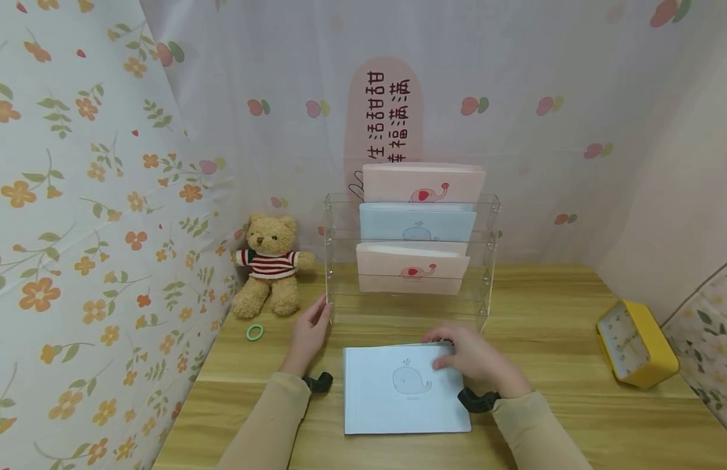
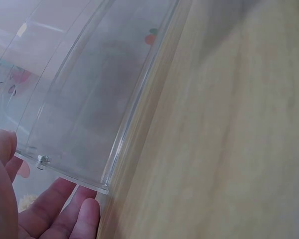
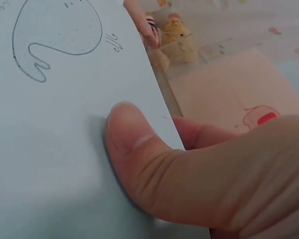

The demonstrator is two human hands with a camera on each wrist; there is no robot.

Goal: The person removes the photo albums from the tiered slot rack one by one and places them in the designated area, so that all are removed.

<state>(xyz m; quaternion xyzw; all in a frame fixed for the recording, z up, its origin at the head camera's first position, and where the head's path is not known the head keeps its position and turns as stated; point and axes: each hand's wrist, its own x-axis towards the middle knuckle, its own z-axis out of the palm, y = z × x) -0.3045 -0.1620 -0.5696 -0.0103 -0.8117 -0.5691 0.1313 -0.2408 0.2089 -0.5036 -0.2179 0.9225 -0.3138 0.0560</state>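
In the head view a light-blue file folder (image 1: pixel 375 391) with a whale drawing lies low over the table in front of a clear acrylic rack (image 1: pixel 486 261). My right hand (image 1: pixel 466 352) pinches its far edge near the right corner. The right wrist view shows the thumb (image 3: pixel 132 134) on the folder's face (image 3: pixel 65 114) and fingers behind it. My left hand (image 1: pixel 310 329) grips the rack's lower left side, thumb and fingers around the side panel's edge (image 2: pixel 74 179). Pink folders (image 1: pixel 410 267) and a blue folder (image 1: pixel 417 222) stand in the rack's tiers.
A teddy bear (image 1: pixel 270 264) in a striped sweater sits left of the rack, with a small green ring (image 1: pixel 255 332) before it. A yellow clock (image 1: pixel 636 344) stands at the right. Patterned curtains (image 1: pixel 516 130) enclose the wooden table (image 1: pixel 545 326).
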